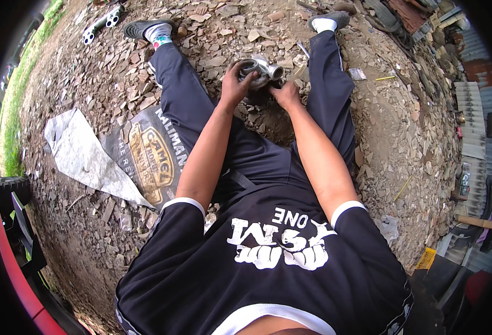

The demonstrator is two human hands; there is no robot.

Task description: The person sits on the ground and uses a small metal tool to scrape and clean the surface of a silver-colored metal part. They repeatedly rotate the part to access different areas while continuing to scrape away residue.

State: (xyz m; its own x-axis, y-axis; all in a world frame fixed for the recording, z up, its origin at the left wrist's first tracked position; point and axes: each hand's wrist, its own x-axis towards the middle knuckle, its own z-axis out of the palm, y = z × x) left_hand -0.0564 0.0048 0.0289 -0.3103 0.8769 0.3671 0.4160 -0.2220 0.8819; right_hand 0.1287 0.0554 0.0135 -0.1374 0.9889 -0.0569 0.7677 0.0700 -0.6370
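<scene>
Between my spread legs, a silver and dark metal turbocharger (264, 65) sits low over the stony ground, with round open ports facing up and to the right. My left hand (237, 85) wraps its fingers and thumb around the round housing on the left side. On the lower right of it, my right hand (286, 95) is closed against the darker underside. Its fingertips are partly hidden, and whether they pinch some smaller part there I cannot make out.
A slim metal tool (303, 50) lies by my right shin. A silver metal part with round holes (102, 24) rests at the far left. Beside my left leg is a printed dark sheet (148, 159) with a whitish folded flap (87, 153). Corrugated metal sheets (472, 120) line the right; a red vehicle (12, 257) stands left.
</scene>
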